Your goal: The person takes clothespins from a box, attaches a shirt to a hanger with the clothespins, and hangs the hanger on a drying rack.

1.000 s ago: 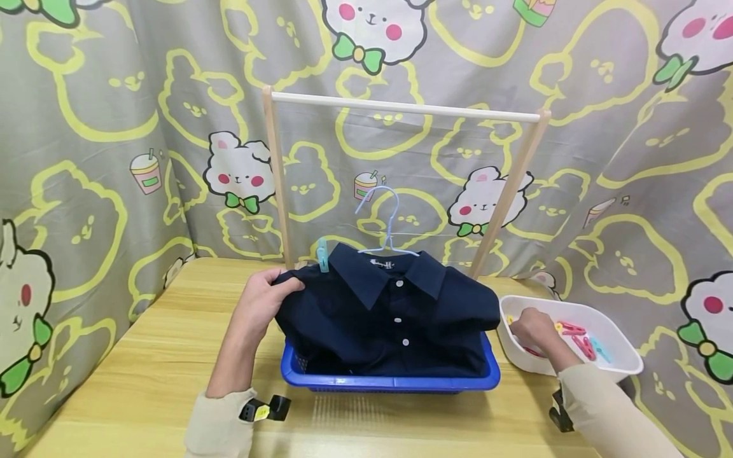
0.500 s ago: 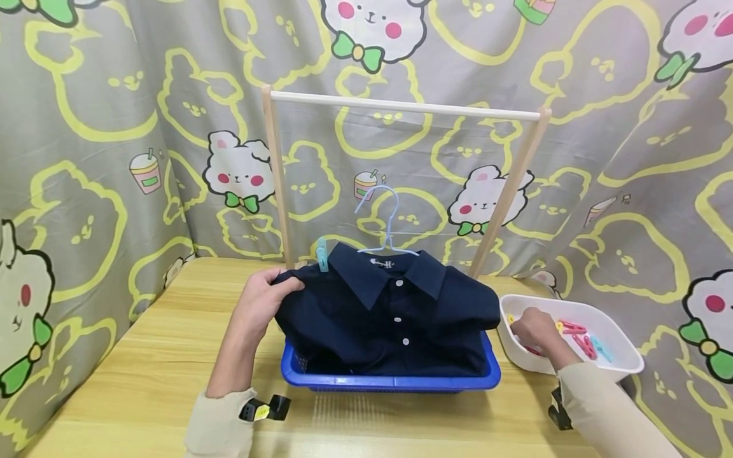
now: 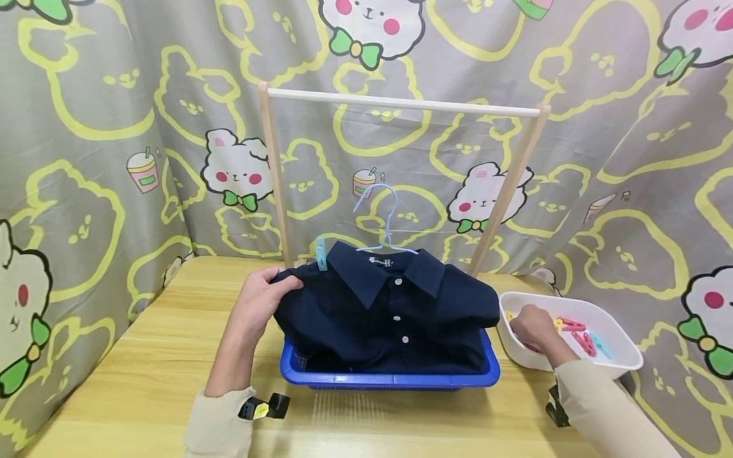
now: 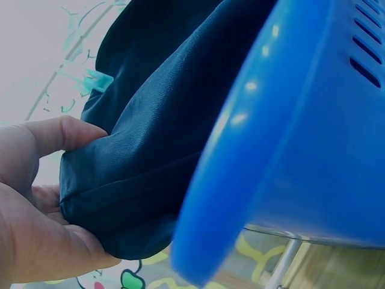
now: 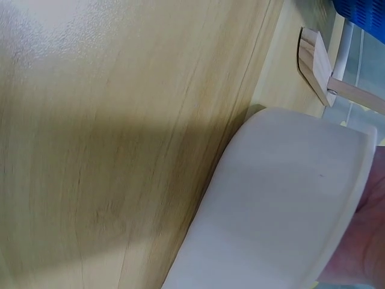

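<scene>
A dark navy collared shirt with white buttons lies in a blue plastic basket. The hook of a light blue hanger rises from its collar. A teal clothespin is clipped on the shirt's shoulder at the left. My left hand pinches the sleeve beside that clip, and the left wrist view shows thumb and fingers on the cloth. My right hand reaches down into a white tub of clothespins. Its fingertips are hidden; I cannot tell whether they hold a clothespin.
Pink clothespins and a light blue clothespin lie in the tub. Behind the basket stands a wooden rack with a white rail. A patterned curtain surrounds the wooden table.
</scene>
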{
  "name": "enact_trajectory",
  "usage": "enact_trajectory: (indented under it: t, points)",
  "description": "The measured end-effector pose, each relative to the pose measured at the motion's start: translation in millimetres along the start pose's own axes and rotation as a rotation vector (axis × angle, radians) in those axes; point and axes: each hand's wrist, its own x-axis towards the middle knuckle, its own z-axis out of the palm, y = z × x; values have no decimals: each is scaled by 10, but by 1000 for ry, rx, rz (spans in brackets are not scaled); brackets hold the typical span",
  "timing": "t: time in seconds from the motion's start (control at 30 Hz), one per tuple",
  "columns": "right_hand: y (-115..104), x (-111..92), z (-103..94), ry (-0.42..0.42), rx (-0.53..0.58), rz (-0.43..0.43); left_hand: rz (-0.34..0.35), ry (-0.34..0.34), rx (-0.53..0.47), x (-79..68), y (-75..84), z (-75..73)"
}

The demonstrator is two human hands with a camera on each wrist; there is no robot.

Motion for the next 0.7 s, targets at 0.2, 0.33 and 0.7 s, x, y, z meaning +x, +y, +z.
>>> enact_trajectory:
  t: [0.2, 0.33, 0.7]
  points:
    - [8, 10, 12, 17, 4, -3, -1, 2, 0, 14, -4, 3]
    - [7, -2, 15, 8, 2, 11, -5, 1, -3, 23, -7, 8]
    - [-28, 3, -18, -27, -3, 46, -9, -1, -7, 27, -3, -4]
